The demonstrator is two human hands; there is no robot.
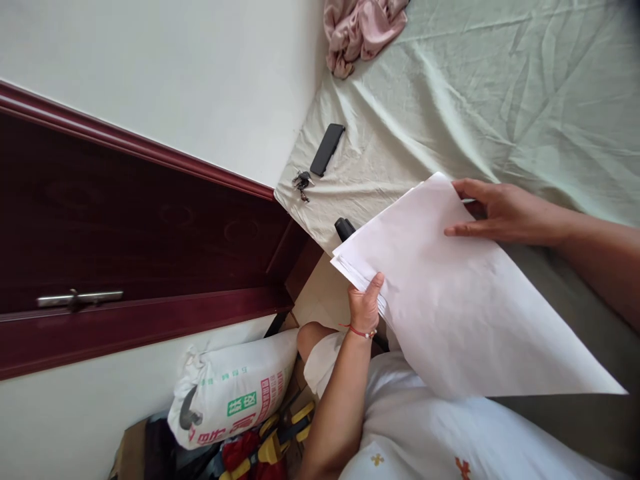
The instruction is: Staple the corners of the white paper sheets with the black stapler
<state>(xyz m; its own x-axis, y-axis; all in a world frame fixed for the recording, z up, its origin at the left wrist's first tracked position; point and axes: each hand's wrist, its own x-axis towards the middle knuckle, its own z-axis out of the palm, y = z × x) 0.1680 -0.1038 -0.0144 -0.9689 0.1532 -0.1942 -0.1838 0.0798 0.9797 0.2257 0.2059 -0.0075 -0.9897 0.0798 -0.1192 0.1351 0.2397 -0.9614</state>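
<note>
A stack of large white paper sheets is held above the edge of a bed, its top sheet curling down towards my lap. My left hand grips the near left edge, thumb on top and the other fingers hidden beneath. At the far right edge is my right hand, its thumb lying on the top sheet and its index finger at the edge, the two apart; the remaining fingers are partly hidden. Whether this hand pinches any sheet is unclear. A black cylindrical object pokes out from behind the paper's left corner.
On the pale green bedsheet lie a black flat rectangular object, a bunch of keys and a crumpled pink cloth. To the left are a dark red door with a metal handle and a stuffed white sack.
</note>
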